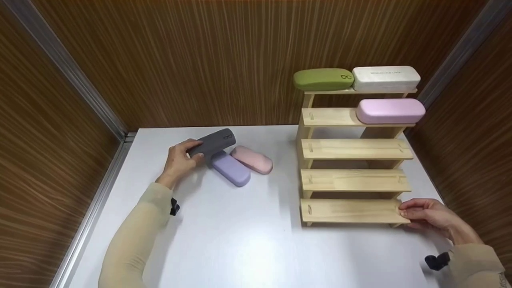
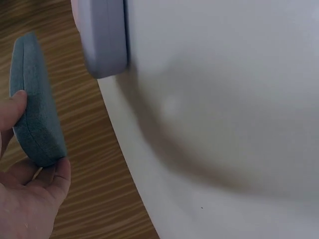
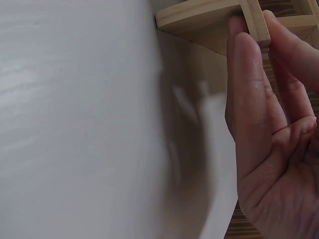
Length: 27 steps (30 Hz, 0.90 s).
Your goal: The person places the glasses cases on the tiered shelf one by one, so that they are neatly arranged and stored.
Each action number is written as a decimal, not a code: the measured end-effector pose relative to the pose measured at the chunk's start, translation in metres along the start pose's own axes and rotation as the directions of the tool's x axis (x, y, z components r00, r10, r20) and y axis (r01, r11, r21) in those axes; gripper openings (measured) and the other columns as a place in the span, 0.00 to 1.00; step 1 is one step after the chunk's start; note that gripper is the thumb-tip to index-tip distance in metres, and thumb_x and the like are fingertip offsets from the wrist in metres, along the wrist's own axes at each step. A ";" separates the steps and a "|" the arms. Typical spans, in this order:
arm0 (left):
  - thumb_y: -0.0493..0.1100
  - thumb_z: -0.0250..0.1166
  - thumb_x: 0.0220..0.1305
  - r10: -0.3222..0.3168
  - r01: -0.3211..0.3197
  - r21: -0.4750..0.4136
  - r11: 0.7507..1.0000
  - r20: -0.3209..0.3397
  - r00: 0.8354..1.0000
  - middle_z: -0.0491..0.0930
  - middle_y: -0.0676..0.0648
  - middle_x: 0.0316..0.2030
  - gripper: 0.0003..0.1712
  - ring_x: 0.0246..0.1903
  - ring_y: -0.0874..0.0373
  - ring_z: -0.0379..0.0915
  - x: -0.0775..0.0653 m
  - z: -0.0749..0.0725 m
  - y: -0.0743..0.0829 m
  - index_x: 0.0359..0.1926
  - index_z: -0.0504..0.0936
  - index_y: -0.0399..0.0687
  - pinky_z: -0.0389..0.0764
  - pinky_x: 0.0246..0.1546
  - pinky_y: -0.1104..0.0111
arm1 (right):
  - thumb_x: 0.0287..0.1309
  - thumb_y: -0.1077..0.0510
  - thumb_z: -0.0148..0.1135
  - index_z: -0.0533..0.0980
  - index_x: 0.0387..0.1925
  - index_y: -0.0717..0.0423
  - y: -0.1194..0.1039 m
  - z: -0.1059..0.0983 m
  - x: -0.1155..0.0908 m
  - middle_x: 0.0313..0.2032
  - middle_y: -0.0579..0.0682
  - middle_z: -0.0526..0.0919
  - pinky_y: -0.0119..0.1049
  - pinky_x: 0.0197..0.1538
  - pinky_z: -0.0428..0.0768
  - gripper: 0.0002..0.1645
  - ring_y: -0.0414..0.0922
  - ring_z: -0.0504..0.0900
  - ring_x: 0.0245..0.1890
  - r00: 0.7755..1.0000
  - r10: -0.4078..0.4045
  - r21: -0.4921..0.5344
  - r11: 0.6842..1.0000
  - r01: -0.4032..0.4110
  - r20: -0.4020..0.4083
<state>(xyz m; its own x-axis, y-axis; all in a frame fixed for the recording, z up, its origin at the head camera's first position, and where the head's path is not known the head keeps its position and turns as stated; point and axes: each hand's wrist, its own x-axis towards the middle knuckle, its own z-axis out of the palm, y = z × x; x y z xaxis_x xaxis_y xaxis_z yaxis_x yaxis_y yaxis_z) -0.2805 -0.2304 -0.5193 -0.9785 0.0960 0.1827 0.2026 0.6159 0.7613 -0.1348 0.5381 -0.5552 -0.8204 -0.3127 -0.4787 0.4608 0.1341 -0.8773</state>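
My left hand (image 1: 179, 162) grips a dark grey glasses case (image 1: 218, 141) by its near end, thumb on one side and fingers on the other. In the left wrist view the same case (image 2: 40, 109) looks blue-grey, with a seam along its edge. It is held raised above the table, overlapping a lavender glasses case (image 1: 233, 169) in the head view. A pale pink glasses case (image 1: 256, 161) lies beside the lavender one. My right hand (image 1: 438, 219) pinches the right end of the lowest step of a wooden stepped rack (image 1: 354, 211), thumb on top, fingers beneath.
On the rack's top step sit a green case (image 1: 322, 80) and a white case (image 1: 386, 79). A pink-lilac case (image 1: 391, 111) occupies the right half of the step below. Wood-grain panels (image 1: 208, 60) enclose the white table (image 1: 224, 240) at the back and sides.
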 end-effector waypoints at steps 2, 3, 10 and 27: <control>0.34 0.72 0.70 0.004 -0.004 -0.005 1.000 0.014 1.000 0.86 0.35 0.69 0.27 0.75 0.36 0.79 0.000 0.001 0.004 0.69 0.87 0.41 0.73 0.82 0.46 | 0.78 0.70 0.61 0.94 0.44 0.41 0.000 0.000 0.000 0.40 0.36 0.94 0.31 0.46 0.93 0.23 0.34 0.94 0.40 1.000 0.002 -0.001 1.000 -0.002 -0.002; 0.34 0.72 0.70 0.007 -0.007 -0.002 1.000 0.022 1.000 0.85 0.34 0.70 0.27 0.75 0.36 0.79 0.000 0.002 0.006 0.69 0.87 0.41 0.73 0.83 0.46 | 0.78 0.70 0.61 0.94 0.44 0.41 0.000 0.000 0.000 0.40 0.36 0.94 0.31 0.46 0.93 0.23 0.34 0.94 0.40 1.000 0.002 -0.002 1.000 -0.002 -0.003; 0.37 0.72 0.70 0.034 -0.035 0.018 0.999 0.057 0.998 0.83 0.36 0.73 0.27 0.77 0.36 0.78 0.001 0.007 0.026 0.69 0.88 0.43 0.72 0.83 0.45 | 0.78 0.70 0.61 0.94 0.45 0.40 -0.001 0.000 0.000 0.40 0.36 0.94 0.30 0.46 0.93 0.23 0.33 0.94 0.40 1.000 -0.011 0.007 1.000 0.011 0.010; 0.38 0.74 0.70 0.136 -0.137 -0.001 0.991 0.095 0.986 0.85 0.38 0.72 0.25 0.75 0.39 0.80 0.002 0.014 0.086 0.67 0.89 0.45 0.78 0.79 0.47 | 0.78 0.70 0.62 0.93 0.44 0.40 0.001 -0.001 0.000 0.39 0.36 0.94 0.30 0.45 0.93 0.23 0.33 0.94 0.40 1.000 -0.022 -0.009 1.000 0.022 0.012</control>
<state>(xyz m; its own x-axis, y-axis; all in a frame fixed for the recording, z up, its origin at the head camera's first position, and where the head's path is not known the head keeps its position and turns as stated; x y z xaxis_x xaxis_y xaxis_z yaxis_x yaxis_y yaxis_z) -0.2656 -0.1663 -0.4624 -0.9411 0.2526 0.2246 0.3343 0.5966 0.7296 -0.1347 0.5387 -0.5562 -0.8262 -0.3267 -0.4591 0.4398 0.1354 -0.8878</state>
